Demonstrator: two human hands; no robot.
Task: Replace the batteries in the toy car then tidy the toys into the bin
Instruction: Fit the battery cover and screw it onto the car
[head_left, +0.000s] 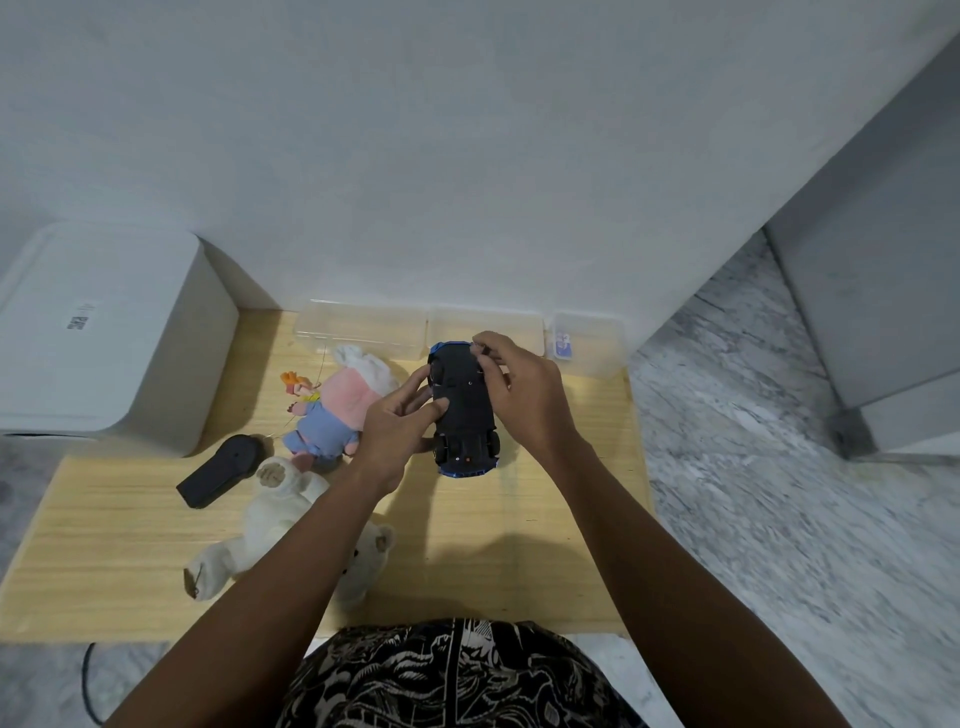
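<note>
Your toy car lies belly-up, long axis running away from you toward the clear boxes; your left hand and right hand both grasp it.

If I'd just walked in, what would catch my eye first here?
Two hands meet over the middle of the wooden table, the left hand and right hand holding an upturned toy car, wheels up. Left of it lie a pink plush, a white teddy bear and a black remote.
</note>
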